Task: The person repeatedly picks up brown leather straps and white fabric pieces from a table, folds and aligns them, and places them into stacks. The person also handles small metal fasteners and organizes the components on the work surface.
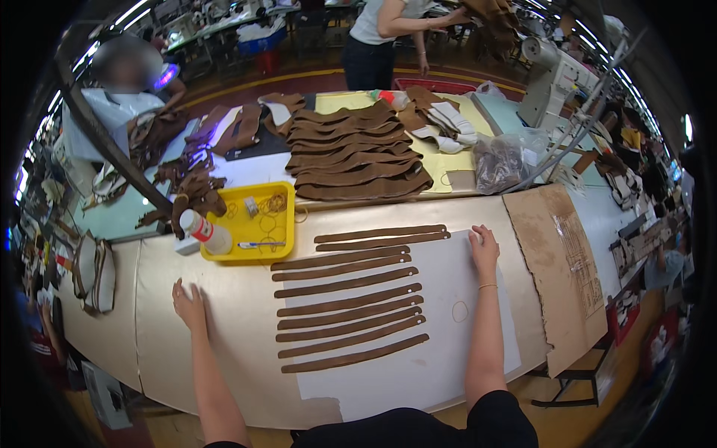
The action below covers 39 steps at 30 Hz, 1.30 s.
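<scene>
Strips (347, 284), ten brown ones, lie between left hand (190, 305) and right hand (485, 250), both unclenched, empty.

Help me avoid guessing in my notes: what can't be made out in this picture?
All in the head view:
Undersides of the brown strips: hidden by their own upper faces.
White marks at the strips' ends: too small to identify.
Exact contents of the clear plastic bag: obscured by crumpled plastic.
Head of the standing person: cut off by the upper edge.
</scene>
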Motion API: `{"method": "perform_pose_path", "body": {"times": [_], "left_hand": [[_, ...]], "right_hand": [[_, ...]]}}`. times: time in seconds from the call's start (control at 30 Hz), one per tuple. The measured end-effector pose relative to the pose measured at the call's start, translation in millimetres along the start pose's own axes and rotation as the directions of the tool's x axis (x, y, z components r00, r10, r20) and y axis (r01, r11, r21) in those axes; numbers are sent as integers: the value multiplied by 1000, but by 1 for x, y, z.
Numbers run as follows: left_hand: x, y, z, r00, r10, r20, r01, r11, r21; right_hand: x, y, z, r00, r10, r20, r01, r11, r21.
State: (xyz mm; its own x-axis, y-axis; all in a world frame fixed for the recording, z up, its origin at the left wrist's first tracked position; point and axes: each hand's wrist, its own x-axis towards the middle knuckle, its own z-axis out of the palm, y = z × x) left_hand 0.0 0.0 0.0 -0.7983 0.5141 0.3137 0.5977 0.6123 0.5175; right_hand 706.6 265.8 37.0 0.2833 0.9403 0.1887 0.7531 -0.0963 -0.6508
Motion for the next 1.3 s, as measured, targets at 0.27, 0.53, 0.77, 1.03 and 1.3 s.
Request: {"method": "perform_pose_path", "body": {"times": [0.27,0.53,0.77,1.03,1.3], "left_hand": [[-17,80,-75,933,-51,-357,-148,847,-510],[-36,171,-92,962,120,-244,-264,630,-731],[-64,167,-93,993,105,-61,-114,643,-757],[-87,188,-84,984,175,23,-97,646,-757],[-92,172,-87,982,180,62,-74,662,-746]], "right_hand": [[22,-92,-49,982,40,183,-178,512,840],[40,-177,-72,936,-225,270,-246,128,961],[-26,-127,-120,903,-243,354,-155,583,797],[10,-67,-160,993,-107,-41,110,793,599],[110,-68,-110,924,-343,-170,331,939,-94]]}}
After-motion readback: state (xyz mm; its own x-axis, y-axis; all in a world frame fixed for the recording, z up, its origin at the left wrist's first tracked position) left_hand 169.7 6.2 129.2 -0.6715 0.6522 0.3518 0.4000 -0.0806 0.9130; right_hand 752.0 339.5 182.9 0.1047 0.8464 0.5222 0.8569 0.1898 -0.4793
